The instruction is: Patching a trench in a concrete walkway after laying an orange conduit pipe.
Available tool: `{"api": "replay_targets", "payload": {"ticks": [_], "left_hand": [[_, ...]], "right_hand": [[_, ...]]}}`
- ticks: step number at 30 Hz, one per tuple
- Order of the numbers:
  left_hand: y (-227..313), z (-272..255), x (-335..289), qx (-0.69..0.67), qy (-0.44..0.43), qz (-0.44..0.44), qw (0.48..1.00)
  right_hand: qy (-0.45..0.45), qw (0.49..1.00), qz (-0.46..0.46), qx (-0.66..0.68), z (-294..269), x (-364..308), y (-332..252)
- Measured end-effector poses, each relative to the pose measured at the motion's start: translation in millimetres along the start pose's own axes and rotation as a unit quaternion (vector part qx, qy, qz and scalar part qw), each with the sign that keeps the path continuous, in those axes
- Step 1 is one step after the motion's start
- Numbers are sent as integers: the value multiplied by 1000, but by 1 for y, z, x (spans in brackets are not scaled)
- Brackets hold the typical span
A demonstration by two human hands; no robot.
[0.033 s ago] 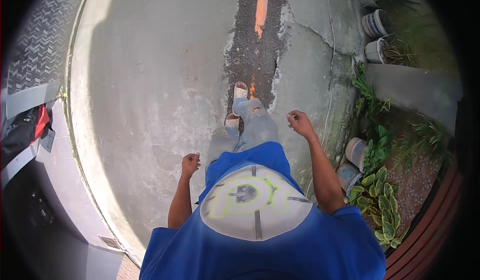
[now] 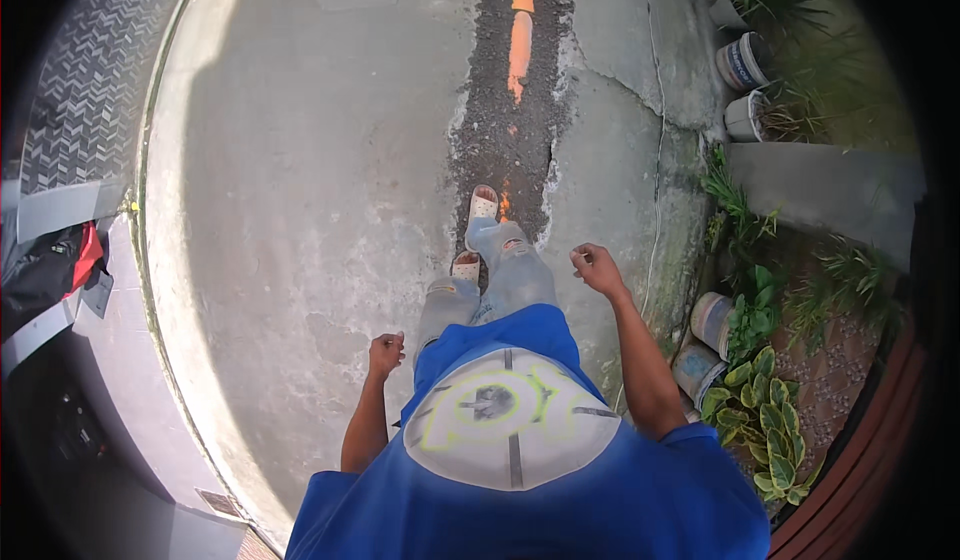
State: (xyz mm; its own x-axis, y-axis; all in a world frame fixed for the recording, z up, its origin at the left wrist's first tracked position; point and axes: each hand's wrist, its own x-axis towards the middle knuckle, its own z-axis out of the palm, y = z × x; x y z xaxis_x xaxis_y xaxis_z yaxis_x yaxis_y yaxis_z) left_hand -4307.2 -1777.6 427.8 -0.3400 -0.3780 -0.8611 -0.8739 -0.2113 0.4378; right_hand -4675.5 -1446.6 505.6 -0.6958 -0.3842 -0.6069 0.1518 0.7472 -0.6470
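My left hand hangs beside my left hip, its fingers curled in, with nothing visible in them. Out to the right of my thigh is my right hand, thumb and bent fingers drawn together, also with nothing visible inside. Neither hand touches anything. Between them are my ripped light-blue jeans and a blue shirt with a large pale print. Below the jeans, both feet wear cream open-toed sandals, the left one set farther back than the right.
A dark rough strip with an orange mark runs through the grey concrete. Along the right edge stand pails, planters and leafy plants. A pale kerb and patterned paving lie at the left.
The ground, feet and orange mark sit slightly lower in the picture now. My hands keep nearly the same pose, the left a little lower and nearer my body.
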Motion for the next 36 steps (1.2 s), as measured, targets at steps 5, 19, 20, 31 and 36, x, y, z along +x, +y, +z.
{"api": "replay_targets", "payload": {"ticks": [5, 19, 20, 31, 36], "left_hand": [[-7, 5, 40, 82, -36, -138, 986], [263, 11, 238, 52, 122, 238, 962], [280, 8, 242, 49, 100, 210, 971], [330, -23, 244, 60, 101, 218, 969], [302, -3, 235, 264, 143, 164, 940]], "right_hand": [[-4, 1000, 22, -3, 14, 19, 26], [-50, 986, 129, -95, -109, 228, -30], [-26, 989, 124, -75, -120, 242, -46], [8, 988, -113, -108, -123, 308, -175], [-54, 982, -125, -128, -107, 315, -179]]}}
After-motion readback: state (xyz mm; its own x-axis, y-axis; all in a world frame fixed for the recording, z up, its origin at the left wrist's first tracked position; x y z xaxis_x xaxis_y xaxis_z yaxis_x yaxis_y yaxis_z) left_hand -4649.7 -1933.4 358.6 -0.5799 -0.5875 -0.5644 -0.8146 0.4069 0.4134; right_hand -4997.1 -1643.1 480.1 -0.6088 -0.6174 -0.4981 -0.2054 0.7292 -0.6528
